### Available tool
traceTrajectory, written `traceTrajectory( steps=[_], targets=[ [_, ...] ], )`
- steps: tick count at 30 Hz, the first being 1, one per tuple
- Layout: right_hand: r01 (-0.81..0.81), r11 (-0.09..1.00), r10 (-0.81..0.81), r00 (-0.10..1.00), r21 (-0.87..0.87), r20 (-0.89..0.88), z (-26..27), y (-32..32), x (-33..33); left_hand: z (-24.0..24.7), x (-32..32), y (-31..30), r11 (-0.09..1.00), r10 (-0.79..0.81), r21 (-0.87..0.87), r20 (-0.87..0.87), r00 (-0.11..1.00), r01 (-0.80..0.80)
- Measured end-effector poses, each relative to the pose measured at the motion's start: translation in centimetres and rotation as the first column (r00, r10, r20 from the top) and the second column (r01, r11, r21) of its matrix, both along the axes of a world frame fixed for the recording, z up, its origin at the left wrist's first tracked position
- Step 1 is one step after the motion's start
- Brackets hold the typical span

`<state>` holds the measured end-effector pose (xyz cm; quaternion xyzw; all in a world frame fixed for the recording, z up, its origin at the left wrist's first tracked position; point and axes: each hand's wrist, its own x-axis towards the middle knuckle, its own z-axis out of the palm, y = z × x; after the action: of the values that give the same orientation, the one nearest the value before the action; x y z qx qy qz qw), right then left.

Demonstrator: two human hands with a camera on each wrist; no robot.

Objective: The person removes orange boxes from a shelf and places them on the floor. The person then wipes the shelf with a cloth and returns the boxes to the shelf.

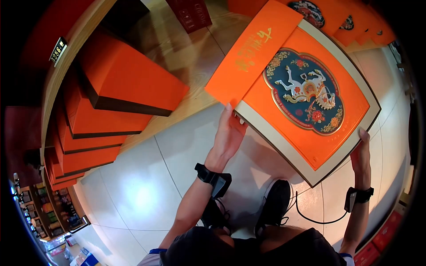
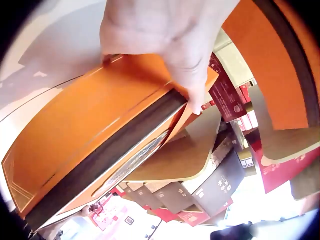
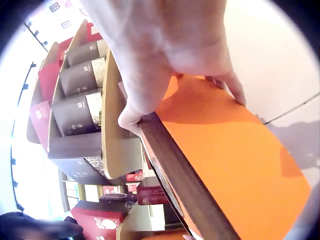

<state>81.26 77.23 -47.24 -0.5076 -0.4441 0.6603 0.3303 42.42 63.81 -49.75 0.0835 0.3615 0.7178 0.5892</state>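
Observation:
Between my two hands is a flat orange gift box with a cream border and a dark edge. A raised oval emblem with a white horse and flowers decorates its face. Across its upper left end lies an orange paper band with gold lettering. My left hand grips the near left corner, thumb on top by the band. On the right side, my right hand holds the edge with its thumb on the border. Both wrist views show the orange side of the box under the hands.
Several orange boxes are stacked on a wooden shelf at left, beside a price tag. More orange boxes stand at upper right. A dark red box is behind. A black cable hangs near my right wrist.

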Motion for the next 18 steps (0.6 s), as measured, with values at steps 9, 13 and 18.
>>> traceTrajectory(
  steps=[9, 13, 18],
  targets=[
    [-0.077, 0.997, 0.077, 0.997, -0.023, -0.004, -0.9, 0.1, 1.1, 0.7, -1.3, 0.6, 0.999, -0.034, -0.028, -0.079, 0.996, 0.032],
    [-0.062, 0.996, 0.059, 0.997, -0.067, -0.044, -1.4, 0.1, 1.6, 0.2, -2.1, 0.3, 0.992, -0.072, -0.107, -0.03, 0.997, 0.068],
    [-0.022, 0.998, 0.019, 0.998, -0.059, -0.061, -2.6, 0.2, 2.9, 0.6, -2.6, 0.2, 0.993, -0.037, -0.116, -0.02, 0.999, 0.035]
  ],
)
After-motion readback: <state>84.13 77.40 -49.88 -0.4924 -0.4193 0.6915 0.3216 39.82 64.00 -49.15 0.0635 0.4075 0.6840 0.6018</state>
